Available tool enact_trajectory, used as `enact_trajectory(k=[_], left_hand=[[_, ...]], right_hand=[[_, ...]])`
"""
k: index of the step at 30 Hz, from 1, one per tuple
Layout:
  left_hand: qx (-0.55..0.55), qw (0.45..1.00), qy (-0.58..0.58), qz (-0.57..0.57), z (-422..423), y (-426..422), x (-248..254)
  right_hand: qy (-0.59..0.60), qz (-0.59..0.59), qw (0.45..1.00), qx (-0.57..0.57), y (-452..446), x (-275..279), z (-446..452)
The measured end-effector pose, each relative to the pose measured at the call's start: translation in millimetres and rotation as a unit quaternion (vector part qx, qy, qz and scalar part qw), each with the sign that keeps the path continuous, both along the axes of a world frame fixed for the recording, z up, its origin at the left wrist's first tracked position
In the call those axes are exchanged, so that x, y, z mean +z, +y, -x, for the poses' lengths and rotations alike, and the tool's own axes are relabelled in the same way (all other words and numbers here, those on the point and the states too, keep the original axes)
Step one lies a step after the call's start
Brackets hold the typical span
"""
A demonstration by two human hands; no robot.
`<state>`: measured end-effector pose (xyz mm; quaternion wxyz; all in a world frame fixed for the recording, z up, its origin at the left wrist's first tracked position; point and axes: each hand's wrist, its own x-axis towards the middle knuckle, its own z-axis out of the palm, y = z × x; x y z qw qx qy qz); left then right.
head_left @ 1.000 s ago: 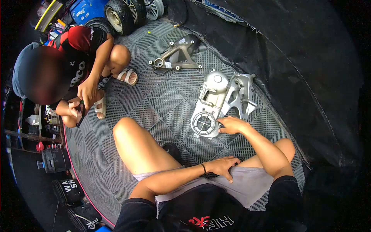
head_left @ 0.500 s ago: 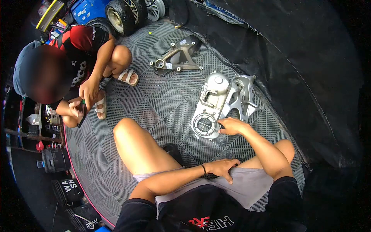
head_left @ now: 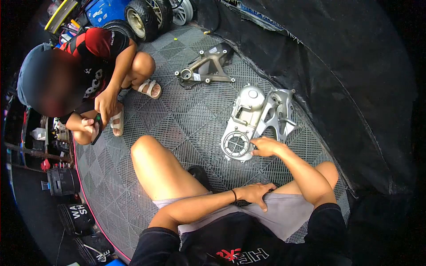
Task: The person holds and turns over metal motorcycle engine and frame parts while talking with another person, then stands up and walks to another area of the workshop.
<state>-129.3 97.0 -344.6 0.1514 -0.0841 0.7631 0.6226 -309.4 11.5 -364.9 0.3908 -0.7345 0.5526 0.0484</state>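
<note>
While the left hand (head_left: 256,194) lies on the shorts (head_left: 288,213), thumb spread from its fingers, the right hand (head_left: 266,146) touches the cover (head_left: 245,129) at its near end; whether it pinches the edge I cannot tell. The cover lies on the mat (head_left: 186,119) beside 1 silver bracket (head_left: 282,116), and 1 duller frame (head_left: 217,66) lies farther off

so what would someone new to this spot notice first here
Probably the shiny silver casing with its round spoked opening, lying on the grey floor mat beside a second silver part, with the right hand at its lower right edge. Next, the crouching person in white sandals at upper left, and the wheels standing behind at the top.
</note>
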Motion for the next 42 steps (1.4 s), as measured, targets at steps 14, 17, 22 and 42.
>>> enact_trajectory(k=[14,17,22,42], left_hand=[[0.019,0.996,0.068,0.054,-1.0,0.3,-1.9],[0.022,0.996,0.07,0.058,-0.9,0.7,-4.1],[0.023,0.995,0.075,0.067,-0.4,3.8,-7.7],[0.026,0.996,0.072,0.05,-1.5,2.8,-12.4]], right_hand=[[0.027,-0.005,0.999,0.037,-4.9,-31.7,4.1],[0.059,-0.019,0.996,0.056,1.2,-39.4,-1.1],[0.116,-0.103,0.987,0.038,10.9,-31.1,-14.3],[0.137,-0.118,0.982,0.056,10.0,-45.4,-26.9]])
